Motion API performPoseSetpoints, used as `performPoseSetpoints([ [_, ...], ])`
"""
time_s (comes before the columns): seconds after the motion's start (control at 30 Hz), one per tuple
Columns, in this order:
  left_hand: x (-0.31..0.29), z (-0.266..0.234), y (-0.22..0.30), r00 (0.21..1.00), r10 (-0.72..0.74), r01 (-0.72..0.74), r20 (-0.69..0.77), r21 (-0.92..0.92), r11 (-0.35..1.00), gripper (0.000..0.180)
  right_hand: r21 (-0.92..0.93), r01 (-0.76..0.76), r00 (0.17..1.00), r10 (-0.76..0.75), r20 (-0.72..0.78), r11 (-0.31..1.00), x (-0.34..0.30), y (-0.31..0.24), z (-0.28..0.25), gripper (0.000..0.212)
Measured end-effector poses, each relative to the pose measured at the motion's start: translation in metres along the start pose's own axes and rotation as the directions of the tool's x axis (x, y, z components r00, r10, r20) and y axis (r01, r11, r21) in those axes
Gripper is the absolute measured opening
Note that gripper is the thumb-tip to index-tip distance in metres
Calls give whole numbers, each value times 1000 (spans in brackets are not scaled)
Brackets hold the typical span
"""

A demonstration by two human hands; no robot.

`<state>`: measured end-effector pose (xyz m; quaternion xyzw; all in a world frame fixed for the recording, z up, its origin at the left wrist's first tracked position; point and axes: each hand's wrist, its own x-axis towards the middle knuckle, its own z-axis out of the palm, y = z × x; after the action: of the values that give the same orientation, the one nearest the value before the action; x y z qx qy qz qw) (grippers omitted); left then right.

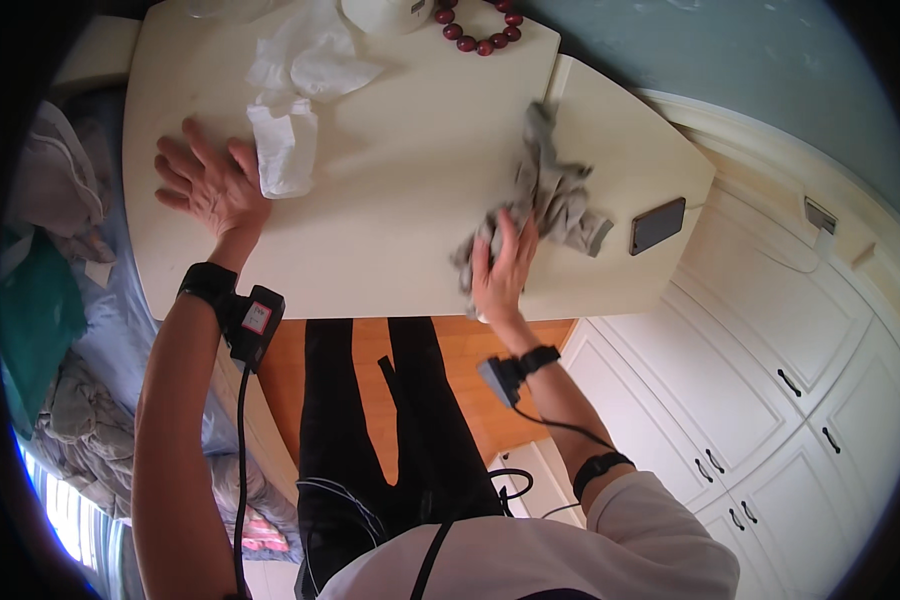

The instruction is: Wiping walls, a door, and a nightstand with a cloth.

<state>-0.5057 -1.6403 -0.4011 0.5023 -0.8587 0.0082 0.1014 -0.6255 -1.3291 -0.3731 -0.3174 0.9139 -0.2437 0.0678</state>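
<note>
My left hand (213, 188) lies flat on the cream table (380, 200), fingers spread, with nothing in it. Beside its thumb stands a small white paper-like packet (284, 150). Toward the table's near edge, my right hand (506, 268) presses on a crumpled grey cloth (560, 205), its fingers bent over the bunched near end. The rest of the cloth trails away from the hand to the far right, and one end looks like a ribbed cuff. Part of the cloth under the palm is hidden.
A dark phone (658, 226) lies right of the cloth. At the far side are a crumpled white plastic bag (330, 65), a white round object (385, 12) and a red bead bracelet (484, 46). White cabinets (730, 380) stand at right; bedding (80, 400) lies at left.
</note>
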Motion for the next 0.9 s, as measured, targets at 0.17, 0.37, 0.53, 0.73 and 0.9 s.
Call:
performPoseSetpoints([
  [0.17, -1, 2, -3, 1000, -7, 6, 19, 60, 998, 64, -110, 252, 954, -227, 197, 961, 28, 31, -25, 54],
  [0.37, 2, 4, -6, 1000, 22, -21, -16, 57, 998, 63, -25, -69, 985, 65, -157, 997, 180, 112, -48, 65],
  [0.53, 0, 9, -6, 1000, -5, 4, 14, 51, 999, 63, -108, -126, 965, 97, -244, 986, 197, 140, -54, 66],
  [0.73, 3, 7, -8, 1000, -20, 19, 11, 54, 998, 65, 26, -198, 928, 196, -316, 980, 67, 68, -20, 57],
  [0.9, 15, 0, -17, 999, 21, -18, -43, 72, 997, 65, 62, -305, 888, 308, -342, 950, -28, 5, -5, 50],
])
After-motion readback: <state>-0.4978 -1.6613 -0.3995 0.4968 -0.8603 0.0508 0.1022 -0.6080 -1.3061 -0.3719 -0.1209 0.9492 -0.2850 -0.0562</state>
